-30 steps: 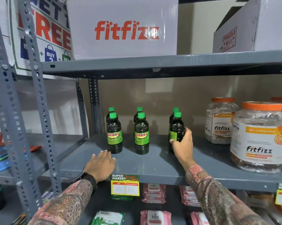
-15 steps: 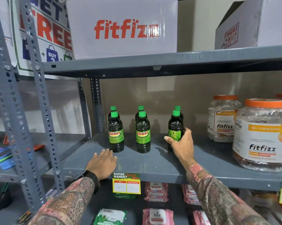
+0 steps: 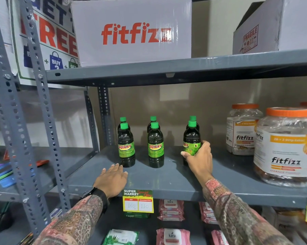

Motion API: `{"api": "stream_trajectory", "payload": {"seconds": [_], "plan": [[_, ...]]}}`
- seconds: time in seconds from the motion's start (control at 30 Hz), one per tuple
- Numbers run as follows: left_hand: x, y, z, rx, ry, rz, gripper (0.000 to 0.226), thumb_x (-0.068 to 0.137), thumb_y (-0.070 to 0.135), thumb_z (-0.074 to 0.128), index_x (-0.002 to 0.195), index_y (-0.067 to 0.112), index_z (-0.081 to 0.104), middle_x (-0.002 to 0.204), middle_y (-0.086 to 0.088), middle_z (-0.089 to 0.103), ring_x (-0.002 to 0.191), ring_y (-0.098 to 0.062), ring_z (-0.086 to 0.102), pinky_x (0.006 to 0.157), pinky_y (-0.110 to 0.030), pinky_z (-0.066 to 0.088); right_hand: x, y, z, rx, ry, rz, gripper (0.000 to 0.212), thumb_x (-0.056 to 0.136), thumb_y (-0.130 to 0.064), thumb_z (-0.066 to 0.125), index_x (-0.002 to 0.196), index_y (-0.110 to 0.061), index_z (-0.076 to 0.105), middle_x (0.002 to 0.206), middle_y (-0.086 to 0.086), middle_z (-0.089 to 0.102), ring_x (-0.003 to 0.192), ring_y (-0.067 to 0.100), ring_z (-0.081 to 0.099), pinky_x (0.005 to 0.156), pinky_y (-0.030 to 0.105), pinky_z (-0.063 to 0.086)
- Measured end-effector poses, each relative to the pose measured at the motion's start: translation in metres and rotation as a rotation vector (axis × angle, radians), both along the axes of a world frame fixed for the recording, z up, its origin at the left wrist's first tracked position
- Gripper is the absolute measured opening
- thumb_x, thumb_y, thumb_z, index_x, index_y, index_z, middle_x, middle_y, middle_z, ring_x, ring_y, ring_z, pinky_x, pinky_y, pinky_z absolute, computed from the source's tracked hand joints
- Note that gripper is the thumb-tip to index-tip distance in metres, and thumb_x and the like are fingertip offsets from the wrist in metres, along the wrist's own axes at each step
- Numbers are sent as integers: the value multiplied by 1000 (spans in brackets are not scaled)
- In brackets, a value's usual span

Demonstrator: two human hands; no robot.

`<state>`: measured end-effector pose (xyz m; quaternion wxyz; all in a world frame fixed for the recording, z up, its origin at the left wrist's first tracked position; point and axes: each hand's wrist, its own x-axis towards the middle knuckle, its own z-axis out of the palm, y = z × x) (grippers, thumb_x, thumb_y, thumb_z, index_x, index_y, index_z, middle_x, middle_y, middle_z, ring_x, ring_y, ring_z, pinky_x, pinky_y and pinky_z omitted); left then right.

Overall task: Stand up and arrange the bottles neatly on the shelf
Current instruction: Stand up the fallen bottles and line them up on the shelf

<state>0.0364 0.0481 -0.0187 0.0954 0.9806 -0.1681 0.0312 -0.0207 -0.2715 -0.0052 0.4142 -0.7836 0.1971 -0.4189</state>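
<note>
right hand (image 3: 200,159) grip wrapped round front-right bottle (image 3: 191,138), upright on shelf (image 3: 167,181) | left hand (image 3: 112,181) flat, open, holding nothing | other bottles (image 3: 155,145) standing in pairs

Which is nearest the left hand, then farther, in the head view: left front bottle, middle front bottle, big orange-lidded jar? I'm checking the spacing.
1. Left front bottle, just beyond the left hand's fingers.
2. Middle front bottle, farther right.
3. Big orange-lidded jar, far right of the shelf.
</note>
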Motion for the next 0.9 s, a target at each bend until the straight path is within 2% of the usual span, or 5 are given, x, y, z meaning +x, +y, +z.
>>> {"api": "stream_trajectory", "payload": {"seconds": [0.1,0.27,0.47,0.63,0.9], "plan": [[0,0,1,5,7,-1,64,110,42,16,166,11,12,175,-7,10,162,-21,8,132,-45,3,1,-1,-1,11,-3,41,71,78,-25,84,132,-16,40,117,5,60,110,34,63,86,44,52],[-2,0,1,10,7,0,64,110,42,16,166,11,11,175,-6,9,162,-21,8,132,-44,3,-1,0,0,-31,53,-26,88,70,-45,92,136,-11,45,128,12,54,120,34,53,98,48,50],[1,0,0,7,9,-4,64,110,43,15,166,12,11,175,-6,9,162,-21,8,132,-44,3,-1,0,-1,-3,23,42,72,80,-27,84,138,-15,42,123,8,63,108,30,64,88,42,52],[1,1,-1,10,4,-4,64,110,43,16,166,12,12,175,-6,9,162,-21,8,131,-44,2,-2,2,1,-50,22,-25,80,72,-40,92,131,-13,45,121,7,55,109,27,57,92,46,54],[4,1,-2,11,7,-10,65,110,42,15,166,11,11,175,-7,8,162,-21,7,132,-44,2,-4,3,2,-20,41,78,59,87,-15,79,138,-11,49,124,7,62,104,21,56,88,33,41]]}}
